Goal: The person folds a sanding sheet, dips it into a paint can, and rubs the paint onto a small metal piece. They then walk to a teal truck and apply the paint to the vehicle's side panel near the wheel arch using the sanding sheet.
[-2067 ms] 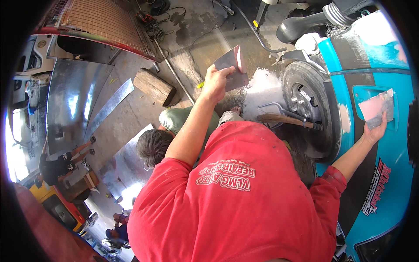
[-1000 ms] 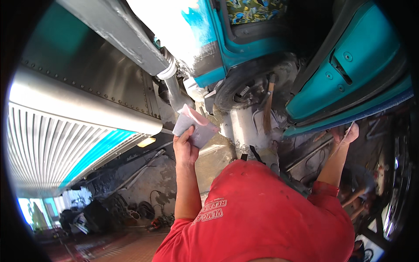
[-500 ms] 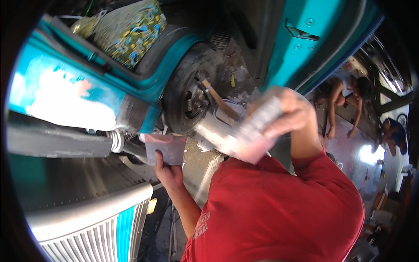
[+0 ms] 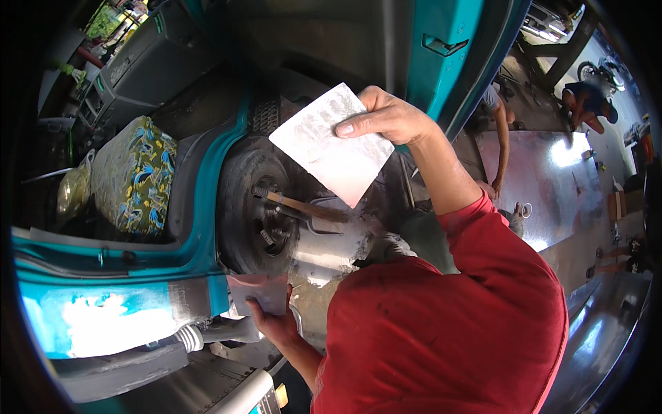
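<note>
My right hand (image 4: 389,121) pinches a pale square flat sheet (image 4: 324,141) between thumb and fingers. It is held up in front of the open vehicle doorway, its face marked with grey smudges and pinkish paste toward its lowest corner. Lower down, my left hand (image 4: 277,328) grips a grey flat plate (image 4: 256,293) with a pink smear along its top edge. That plate is beside the teal vehicle sill (image 4: 196,303), which has a bare whitish patch. The two flat pieces are well apart.
A wheel with a tyre (image 4: 234,207) leans by the doorway, a wooden-handled hammer (image 4: 310,208) across it. A patterned seat cushion (image 4: 141,176) is inside the vehicle. At right, two people are near a large shiny sheet (image 4: 545,165). A ribbed metal panel edge (image 4: 241,397) lies at lower left.
My right hand has risen and moved left, turning the pale sheet's broad face into view. The whole view has shifted, showing more of the vehicle interior. My left hand still holds its plate.
</note>
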`<state>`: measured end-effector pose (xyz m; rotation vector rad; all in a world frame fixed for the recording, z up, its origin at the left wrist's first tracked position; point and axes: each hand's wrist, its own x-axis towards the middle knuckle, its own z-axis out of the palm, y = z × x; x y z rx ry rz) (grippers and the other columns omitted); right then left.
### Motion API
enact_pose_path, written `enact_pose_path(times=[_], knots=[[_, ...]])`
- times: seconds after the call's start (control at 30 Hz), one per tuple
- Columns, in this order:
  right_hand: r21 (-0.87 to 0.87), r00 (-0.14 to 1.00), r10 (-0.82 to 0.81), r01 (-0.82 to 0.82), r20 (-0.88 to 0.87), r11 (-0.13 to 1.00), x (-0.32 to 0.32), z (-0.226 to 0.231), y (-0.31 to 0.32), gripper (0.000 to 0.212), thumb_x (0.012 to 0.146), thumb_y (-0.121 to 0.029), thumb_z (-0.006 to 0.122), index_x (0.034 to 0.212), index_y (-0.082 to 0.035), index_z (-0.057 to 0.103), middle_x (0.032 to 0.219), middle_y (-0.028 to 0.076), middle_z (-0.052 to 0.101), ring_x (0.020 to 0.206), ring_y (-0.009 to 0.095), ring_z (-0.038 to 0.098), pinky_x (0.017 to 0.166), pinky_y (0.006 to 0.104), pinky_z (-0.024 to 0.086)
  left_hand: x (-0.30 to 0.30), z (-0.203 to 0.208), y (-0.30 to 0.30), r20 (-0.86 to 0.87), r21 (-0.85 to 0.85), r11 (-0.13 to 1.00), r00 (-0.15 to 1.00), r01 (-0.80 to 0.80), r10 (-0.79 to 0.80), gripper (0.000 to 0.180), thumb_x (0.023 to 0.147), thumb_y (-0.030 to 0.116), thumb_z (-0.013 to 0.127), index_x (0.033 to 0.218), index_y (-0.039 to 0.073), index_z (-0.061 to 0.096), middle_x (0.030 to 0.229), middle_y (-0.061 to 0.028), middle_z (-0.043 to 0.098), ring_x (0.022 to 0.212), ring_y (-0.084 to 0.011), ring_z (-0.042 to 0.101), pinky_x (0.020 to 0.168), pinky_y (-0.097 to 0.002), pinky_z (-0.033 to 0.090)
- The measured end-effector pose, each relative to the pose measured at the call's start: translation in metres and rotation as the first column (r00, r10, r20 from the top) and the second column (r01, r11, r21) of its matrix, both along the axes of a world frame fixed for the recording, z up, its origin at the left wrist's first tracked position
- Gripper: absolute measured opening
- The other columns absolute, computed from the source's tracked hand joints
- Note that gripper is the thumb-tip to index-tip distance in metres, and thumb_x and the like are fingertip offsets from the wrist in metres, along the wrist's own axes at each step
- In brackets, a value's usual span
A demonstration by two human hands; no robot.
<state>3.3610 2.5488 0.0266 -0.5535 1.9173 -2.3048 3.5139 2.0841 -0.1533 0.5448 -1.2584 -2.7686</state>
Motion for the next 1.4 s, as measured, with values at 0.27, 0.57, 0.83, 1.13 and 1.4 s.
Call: enact_pose_path(times=[0.27,0.57,0.83,1.13,1.4], knots=[[-0.043,0.963,-0.215,0.225,0.161,0.973,-0.019,-0.013,0.090,0.035,0.092,-0.021,0.090,0.114,0.006,0.083,0.093,0.012,0.084,0.073,0.016,0.081,0.066,0.0277,0.064,-0.058,0.025,0.012,-0.096,-0.050,0.996,0.992,0.075,-0.079,0.075,0.110,0.057,0.060,0.168,0.015,0.037,0.162,-0.0143,0.052,0.146,-0.0382,0.055,0.110,-0.0660,0.055],[0.127,0.927,-0.365,0.352,0.092,0.927,-0.041,-0.013,0.174,0.049,0.095,-0.032,0.088,0.125,0.005,0.079,0.102,0.015,0.084,0.079,0.020,0.084,0.070,0.0290,0.069,-0.062,0.021,0.019,-0.071,-0.029,0.990,0.988,0.135,-0.137,0.073,0.112,0.056,0.057,0.169,0.017,0.036,0.165,-0.0135,0.049,0.149,-0.0397,0.051,0.115,-0.0701,0.050],[0.117,0.926,-0.363,0.351,0.105,0.929,-0.039,-0.056,0.182,0.048,0.095,-0.022,0.081,0.133,0.005,0.073,0.121,0.012,0.079,0.103,0.020,0.078,0.086,0.0339,0.064,-0.052,0.029,0.005,-0.005,-0.008,0.996,0.996,0.084,-0.084,0.070,0.111,0.055,0.058,0.164,0.011,0.043,0.158,-0.0156,0.058,0.143,-0.0431,0.058,0.110,-0.0707,0.054],[-0.267,0.857,-0.166,0.328,0.488,0.906,-0.098,-0.140,0.046,0.054,0.102,-0.025,0.074,0.147,0.001,0.059,0.135,0.012,0.072,0.120,0.026,0.073,0.103,0.0419,0.061,-0.019,0.116,-0.073,-0.330,-0.186,0.873,0.865,-0.452,0.378,0.041,0.115,0.025,0.063,0.151,0.006,0.060,0.144,-0.0112,0.068,0.133,-0.0297,0.066,0.106,-0.0522,0.061],[-0.209,0.896,0.259,-0.193,0.360,0.959,-0.274,-0.135,-0.106,0.050,0.101,-0.018,0.071,0.144,0.004,0.060,0.132,0.014,0.071,0.120,0.028,0.072,0.103,0.0428,0.058,-0.027,0.309,-0.068,-0.569,-0.462,-0.884,0.789,-0.075,0.231,0.088,0.074,-0.013,0.058,0.153,0.024,0.067,0.148,-0.0112,0.068,0.133,-0.0366,0.064,0.111,-0.0441,0.056]])
